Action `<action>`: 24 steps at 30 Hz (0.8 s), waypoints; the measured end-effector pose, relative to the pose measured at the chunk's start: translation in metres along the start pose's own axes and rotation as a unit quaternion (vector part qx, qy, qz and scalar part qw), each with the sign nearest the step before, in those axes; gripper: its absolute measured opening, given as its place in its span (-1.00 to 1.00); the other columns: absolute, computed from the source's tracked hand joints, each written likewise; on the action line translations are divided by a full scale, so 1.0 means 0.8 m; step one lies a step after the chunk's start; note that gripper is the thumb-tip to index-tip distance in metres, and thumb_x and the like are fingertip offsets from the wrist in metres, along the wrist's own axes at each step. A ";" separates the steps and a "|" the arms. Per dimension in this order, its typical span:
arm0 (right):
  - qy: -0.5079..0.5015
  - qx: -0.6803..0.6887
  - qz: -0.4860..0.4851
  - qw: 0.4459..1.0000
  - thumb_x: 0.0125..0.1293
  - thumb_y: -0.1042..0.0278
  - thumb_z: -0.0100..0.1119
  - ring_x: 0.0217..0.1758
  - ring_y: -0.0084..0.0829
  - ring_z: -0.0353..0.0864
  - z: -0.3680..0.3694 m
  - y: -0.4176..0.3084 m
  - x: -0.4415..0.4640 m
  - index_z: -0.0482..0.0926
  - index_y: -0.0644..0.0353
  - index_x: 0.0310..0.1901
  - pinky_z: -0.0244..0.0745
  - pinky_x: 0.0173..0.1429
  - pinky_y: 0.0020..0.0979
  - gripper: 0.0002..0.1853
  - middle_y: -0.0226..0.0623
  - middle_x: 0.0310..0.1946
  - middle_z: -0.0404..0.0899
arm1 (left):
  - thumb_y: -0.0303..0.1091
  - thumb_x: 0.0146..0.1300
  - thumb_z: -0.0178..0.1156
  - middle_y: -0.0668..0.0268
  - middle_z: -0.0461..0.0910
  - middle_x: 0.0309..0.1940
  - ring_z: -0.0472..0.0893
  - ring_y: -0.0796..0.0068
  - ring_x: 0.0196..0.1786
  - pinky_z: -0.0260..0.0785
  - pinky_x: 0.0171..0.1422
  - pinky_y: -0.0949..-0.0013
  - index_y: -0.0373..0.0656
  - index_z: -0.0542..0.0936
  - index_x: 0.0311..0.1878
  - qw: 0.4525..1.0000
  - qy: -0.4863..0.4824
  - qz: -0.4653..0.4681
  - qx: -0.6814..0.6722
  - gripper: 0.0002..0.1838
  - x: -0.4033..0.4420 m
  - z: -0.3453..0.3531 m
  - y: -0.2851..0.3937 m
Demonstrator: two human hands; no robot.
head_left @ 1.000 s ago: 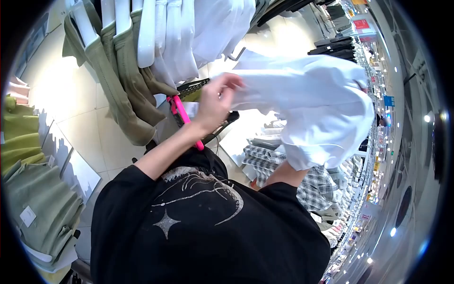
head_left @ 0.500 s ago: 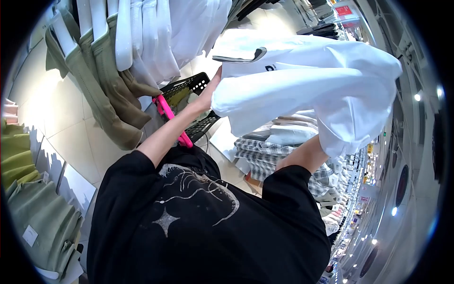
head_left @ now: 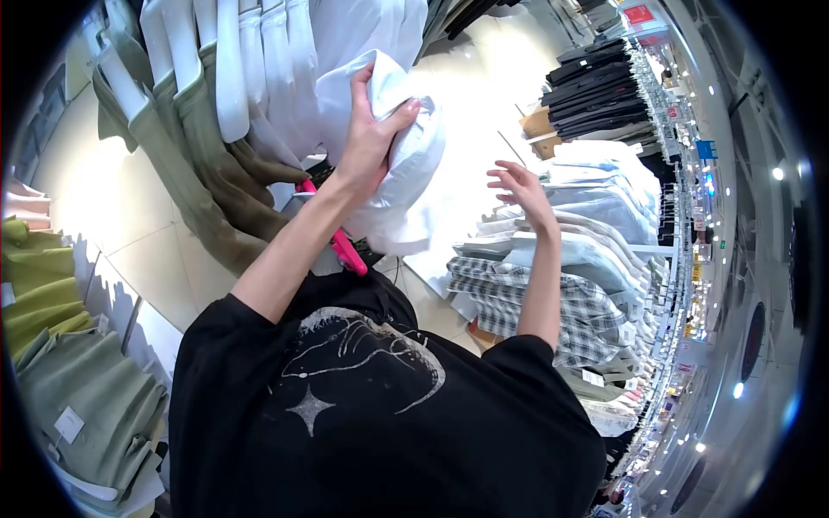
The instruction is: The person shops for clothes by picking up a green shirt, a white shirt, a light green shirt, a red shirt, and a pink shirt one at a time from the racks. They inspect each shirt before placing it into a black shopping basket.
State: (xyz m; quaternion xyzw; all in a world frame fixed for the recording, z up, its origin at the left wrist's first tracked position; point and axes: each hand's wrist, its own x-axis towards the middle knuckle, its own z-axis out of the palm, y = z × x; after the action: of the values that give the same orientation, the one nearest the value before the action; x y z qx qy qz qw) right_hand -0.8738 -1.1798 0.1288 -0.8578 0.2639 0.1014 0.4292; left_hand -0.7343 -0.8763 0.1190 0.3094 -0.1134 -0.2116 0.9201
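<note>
A white T-shirt (head_left: 413, 164) hangs bunched and folded over from my left hand (head_left: 370, 142), which is closed on it with the thumb along the cloth. Out to the right, my right hand (head_left: 525, 192) is apart from the shirt, holding nothing, its fingers spread. Below the shirt, the pink handle (head_left: 349, 252) of a black shopping basket shows; the shirt and my left forearm cover most of the basket.
Olive garments (head_left: 186, 164) and white garments (head_left: 281, 86) hang on white hangers at the upper left. On the right is a rack of plaid shirts (head_left: 540, 293), pale shirts (head_left: 600, 186) and dark clothes (head_left: 596, 91). Green garments (head_left: 82, 393) hang at the lower left.
The white T-shirt, earlier spread wide between both hands, is now gathered in my left hand, farther left. My right hand has come off it, and the rack behind shows.
</note>
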 end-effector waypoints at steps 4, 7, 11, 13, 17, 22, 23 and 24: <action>-0.074 0.311 -0.153 0.935 0.53 0.13 0.28 0.33 -0.29 0.62 0.106 -0.093 -0.060 0.15 0.17 0.62 0.69 0.18 -0.25 -0.23 -0.04 0.30 0.59 | -0.56 0.46 0.23 0.17 0.47 0.15 0.59 0.42 0.14 0.55 0.25 0.26 0.16 -0.08 0.68 0.999 0.004 0.008 0.031 -0.08 -0.011 0.001 -0.009; 0.049 0.266 -0.226 0.936 0.51 0.39 0.29 0.12 -0.52 0.62 0.180 -0.127 -0.073 0.34 0.24 0.45 0.58 0.13 -0.45 -0.44 -0.25 0.15 0.63 | -0.62 0.43 0.22 0.27 0.53 0.07 0.60 0.49 0.10 0.54 0.26 0.31 0.19 -0.01 0.70 0.994 -0.008 0.049 0.093 -0.07 -0.017 -0.004 -0.015; 0.110 0.236 -0.226 0.939 0.58 0.35 0.21 -0.30 -0.72 0.35 0.168 -0.118 -0.059 0.65 0.30 -0.07 0.26 -0.23 -0.57 -0.83 -0.58 -0.34 0.53 | -0.67 0.38 0.19 0.34 0.57 -0.01 0.59 0.59 0.01 0.50 0.17 0.44 0.02 0.24 0.63 0.979 -0.003 0.081 0.187 -0.21 -0.027 -0.014 0.007; 0.147 0.219 -0.213 0.941 0.60 0.28 0.21 -0.31 -0.73 0.33 0.153 -0.109 -0.055 0.65 0.30 -0.09 0.23 -0.24 -0.58 -0.78 -0.59 -0.36 0.51 | -0.66 0.34 0.19 0.35 0.58 -0.02 0.57 0.63 -0.06 0.47 0.08 0.48 -0.06 0.36 0.55 0.973 0.024 0.088 0.211 -0.29 -0.034 -0.030 0.010; 0.129 0.381 -0.201 0.893 0.59 0.15 0.24 -0.05 -0.61 0.61 0.124 -0.094 -0.057 0.62 0.36 0.18 0.51 0.16 -0.52 -0.60 -0.40 -0.12 0.68 | -0.62 0.36 0.23 0.37 0.59 -0.10 0.57 0.63 -0.12 0.46 -0.01 0.51 -0.13 0.41 0.49 0.978 0.114 0.044 0.169 -0.37 -0.039 -0.049 0.022; -0.069 0.126 -0.339 0.930 0.44 0.22 0.40 0.11 -0.40 0.65 0.088 -0.105 -0.107 0.70 0.41 0.12 0.47 0.25 -0.44 -0.59 -0.31 0.06 0.73 | -0.68 0.26 0.27 0.16 0.46 0.21 0.60 0.36 0.18 0.55 0.31 0.30 -0.07 0.10 0.65 0.987 0.063 0.046 0.138 -0.07 -0.035 -0.045 0.041; -0.183 0.079 -0.366 0.909 0.39 0.22 0.45 0.17 -0.32 0.67 0.076 -0.110 -0.112 0.71 0.39 0.13 0.48 0.31 -0.39 -0.57 -0.23 0.11 0.73 | -0.69 0.25 0.26 0.15 0.46 0.21 0.59 0.37 0.18 0.55 0.30 0.31 -0.06 0.10 0.66 0.985 0.044 0.057 0.157 -0.06 -0.031 -0.042 0.040; -0.295 0.034 -0.388 0.873 0.33 0.21 0.50 0.23 -0.24 0.69 0.064 -0.115 -0.117 0.72 0.37 0.13 0.49 0.37 -0.33 -0.54 -0.16 0.17 0.73 | -0.69 0.24 0.25 0.15 0.47 0.20 0.59 0.37 0.18 0.55 0.29 0.32 -0.05 0.09 0.66 0.982 0.024 0.066 0.176 -0.06 -0.028 -0.036 0.039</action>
State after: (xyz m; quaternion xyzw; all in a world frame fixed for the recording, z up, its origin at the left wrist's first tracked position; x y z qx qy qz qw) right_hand -0.9000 -1.0596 0.1982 -0.8062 -0.2255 0.1662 0.5211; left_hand -0.7346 -0.8284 0.1144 0.4631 -0.1473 -0.1198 0.8657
